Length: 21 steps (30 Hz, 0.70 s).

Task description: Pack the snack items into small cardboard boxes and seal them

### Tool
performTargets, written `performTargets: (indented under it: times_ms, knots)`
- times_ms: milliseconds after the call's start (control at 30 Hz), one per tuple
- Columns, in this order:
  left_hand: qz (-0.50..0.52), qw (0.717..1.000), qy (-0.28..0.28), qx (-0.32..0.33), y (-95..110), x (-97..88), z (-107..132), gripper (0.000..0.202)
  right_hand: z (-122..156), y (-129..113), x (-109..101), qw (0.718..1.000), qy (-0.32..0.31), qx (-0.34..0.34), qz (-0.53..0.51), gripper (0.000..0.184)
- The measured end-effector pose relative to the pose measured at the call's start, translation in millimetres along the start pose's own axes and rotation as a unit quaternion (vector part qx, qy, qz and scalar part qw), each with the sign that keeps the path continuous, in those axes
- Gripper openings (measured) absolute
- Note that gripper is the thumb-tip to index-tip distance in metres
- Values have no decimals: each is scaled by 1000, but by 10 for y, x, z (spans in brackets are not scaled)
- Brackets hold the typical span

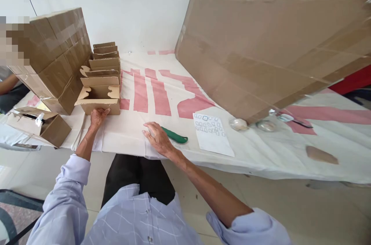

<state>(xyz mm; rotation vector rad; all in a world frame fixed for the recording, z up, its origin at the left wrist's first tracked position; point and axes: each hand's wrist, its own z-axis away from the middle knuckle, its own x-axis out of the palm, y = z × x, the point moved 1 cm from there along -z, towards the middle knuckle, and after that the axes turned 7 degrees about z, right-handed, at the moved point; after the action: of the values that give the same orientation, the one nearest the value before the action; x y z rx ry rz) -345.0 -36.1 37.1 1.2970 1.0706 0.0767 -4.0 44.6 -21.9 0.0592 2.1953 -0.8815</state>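
From my remote post I see the white-covered surface bearing a large cardboard panel, with the stacked cartons and the open box well to its left. Just in front of the panel lies a paper sheet; left of the panel, the left hand touches the open box's lower front, fingers curled, grip impossible for me to tell, while the right hand is loosely spread beside the green tool.

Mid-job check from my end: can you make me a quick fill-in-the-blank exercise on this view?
1. The cardboard box at the left hand has its top ____.
2. The curved object by the right hand is coloured ____.
3. The marked paper sheet lies to the ____ of that object.

Missing words: open; green; right.
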Motion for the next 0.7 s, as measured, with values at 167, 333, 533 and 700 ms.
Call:
performTargets:
  times_ms: [167, 333, 533, 700]
  knots:
    - [-25, 1000, -2, 3, 0, -17, -210, 43, 236, 94, 120, 999, 14, -11, 35, 41]
    - [-32, 999, -10, 5, 23, -15, -465, 45, 320, 166, 208, 998, 29, -15, 49, 39]
    - [-27, 999, -20, 15, 42, 67, -828, 47, 378, 156, 213, 998, 43, -9, 53, 36]
    - [-16, 999, -25, 26, 51, 181, -1134, 46, 405, 129, 192, 997, 58, -11, 57, 35]
